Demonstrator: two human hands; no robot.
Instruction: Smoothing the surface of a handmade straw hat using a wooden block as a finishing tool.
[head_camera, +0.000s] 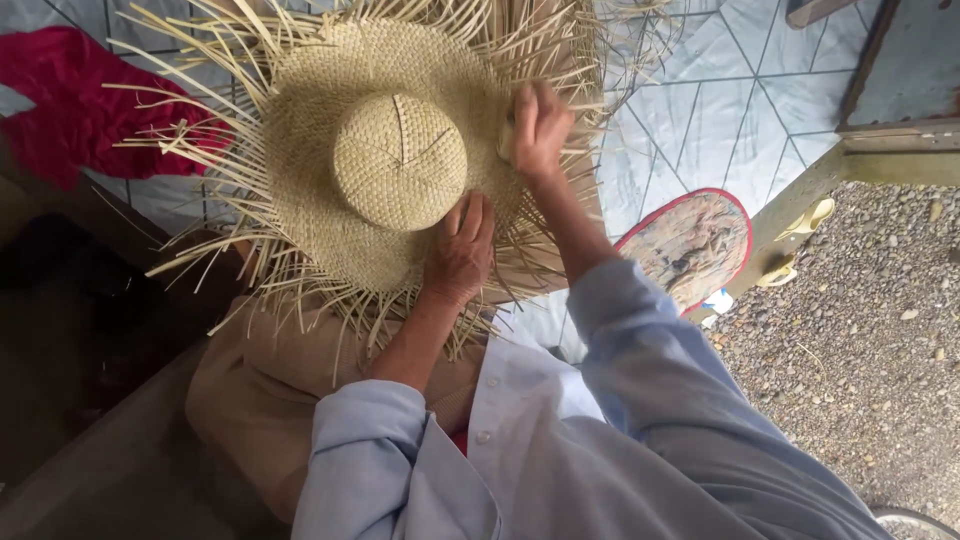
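While resting on the lap, half-woven straw hat pinned by left hand flat on the brim; right hand closed on a pale block (kind unclear) pressed against the weave. Loose strands liable to snap or unravel under hard rubbing.

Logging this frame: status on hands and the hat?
Left hand flat on straw hat brim. Right hand pressing a pale object, unclear, onto the brim. Loose strands ring the edge; nothing blocking.
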